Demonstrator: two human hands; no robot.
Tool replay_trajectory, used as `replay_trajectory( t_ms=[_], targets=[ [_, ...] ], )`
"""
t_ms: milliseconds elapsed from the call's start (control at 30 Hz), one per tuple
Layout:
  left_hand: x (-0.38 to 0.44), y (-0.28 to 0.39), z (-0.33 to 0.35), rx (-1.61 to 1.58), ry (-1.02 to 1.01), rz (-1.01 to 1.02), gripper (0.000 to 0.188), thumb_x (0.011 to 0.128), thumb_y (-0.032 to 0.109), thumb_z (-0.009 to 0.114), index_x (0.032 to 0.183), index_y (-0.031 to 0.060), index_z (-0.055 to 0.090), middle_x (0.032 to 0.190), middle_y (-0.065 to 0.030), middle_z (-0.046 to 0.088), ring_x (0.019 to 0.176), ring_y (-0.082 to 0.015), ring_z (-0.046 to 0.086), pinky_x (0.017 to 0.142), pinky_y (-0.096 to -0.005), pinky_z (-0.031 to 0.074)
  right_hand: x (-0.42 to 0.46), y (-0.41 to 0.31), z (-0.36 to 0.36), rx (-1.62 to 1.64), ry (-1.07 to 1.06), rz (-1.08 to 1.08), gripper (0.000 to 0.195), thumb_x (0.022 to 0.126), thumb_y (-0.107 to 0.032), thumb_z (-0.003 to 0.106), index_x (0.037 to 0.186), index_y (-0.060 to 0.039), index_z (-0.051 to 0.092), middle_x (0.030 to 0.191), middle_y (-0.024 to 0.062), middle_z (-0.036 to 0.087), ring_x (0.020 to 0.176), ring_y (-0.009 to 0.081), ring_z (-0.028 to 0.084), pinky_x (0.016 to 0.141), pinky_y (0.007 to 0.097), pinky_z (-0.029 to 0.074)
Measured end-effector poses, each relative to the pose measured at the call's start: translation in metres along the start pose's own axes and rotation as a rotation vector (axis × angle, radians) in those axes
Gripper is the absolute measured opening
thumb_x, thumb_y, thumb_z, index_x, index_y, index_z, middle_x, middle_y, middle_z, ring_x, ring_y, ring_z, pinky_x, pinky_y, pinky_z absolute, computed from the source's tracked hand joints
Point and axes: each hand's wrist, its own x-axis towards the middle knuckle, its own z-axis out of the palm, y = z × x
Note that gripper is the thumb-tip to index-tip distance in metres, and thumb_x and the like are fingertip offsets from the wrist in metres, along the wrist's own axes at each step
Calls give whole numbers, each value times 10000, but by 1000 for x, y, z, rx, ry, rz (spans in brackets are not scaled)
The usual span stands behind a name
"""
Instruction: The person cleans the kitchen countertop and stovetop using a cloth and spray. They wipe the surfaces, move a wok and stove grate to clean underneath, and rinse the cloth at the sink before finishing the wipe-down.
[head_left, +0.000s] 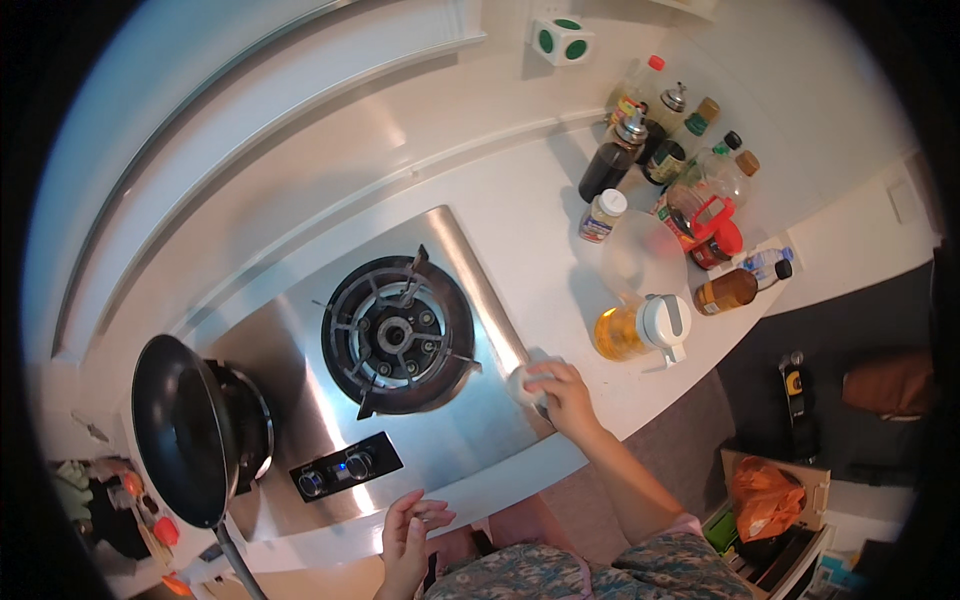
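My right hand (562, 394) grips a pale, whitish cloth or wipe (531, 382) pressed at the right edge of the stainless-steel gas hob (450, 435). What lies beneath the fingers is hidden. Near the hob's front edge is my left hand (411, 529), raised with its fingers apart and nothing in it. The right burner (397, 335) has its black pan support and no pan on it. A black wok (180, 431) stands over the left burner, its handle towards the front. Between hand and wok is the black control panel (346, 466) with two knobs and a small blue light.
An oil jug (622, 332) with a white lid stands right of the hob, beside a translucent round lid or bowl (645, 255). Sauce bottles (611, 161) and a white-capped jar (602, 216) crowd the back right. An orange bag (765, 499) sits by an open drawer below.
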Motion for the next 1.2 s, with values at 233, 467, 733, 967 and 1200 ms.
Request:
replay_trajectory(
  t_ms=[233, 467, 733, 967, 1200],
  targets=[
    [-15, -20, 20, -132, -23, -55, 368, 969, 160, 399, 1293, -11, 363, 1109, -167, 551, 997, -228, 579, 887, -349, 462, 59, -10, -1, -18, 96, -91, 356, 680, 142, 492, 861, -91, 692, 1082, 87, 610, 1042, 314, 514, 910, 370, 410],
    [-52, -36, -1, -108, 188, -104, 338, 986, 188, 358, 1231, -32, 435, 1070, -168, 575, 961, -223, 596, 856, -332, 475, 58, -14, 33, -189, 112, -125, 309, 682, 118, 521, 878, -73, 666, 1159, 89, 577, 1056, 322, 501, 912, 364, 411],
    [-102, -65, -61, -253, 393, -129, 330, 983, 192, 334, 1223, -22, 411, 1106, -172, 538, 939, -237, 600, 837, -331, 484, -76, -70, 24, -74, 22, -158, 341, 671, 135, 510, 900, -69, 659, 1083, 118, 573, 1034, 311, 510, 884, 396, 425],
    [-165, -77, -88, -178, 553, -60, 471, 847, -38, 350, 1307, 41, 280, 1173, -152, 485, 916, -238, 601, 796, -318, 496, -105, -203, 181, 94, -219, -598, 213, 765, -62, 550, 939, -102, 666, 1113, 54, 567, 1053, 320, 498, 885, 432, 407],
    [-193, -84, -91, -201, 587, -40, 402, 909, 30, 400, 1297, 40, 294, 1153, -145, 500, 902, -222, 605, 791, -321, 500, -121, -262, 315, -118, -369, -878, 265, 798, -118, 527, 1027, -173, 650, 1288, 5, 490, 1242, 298, 389, 990, 437, 341]
  ],
)
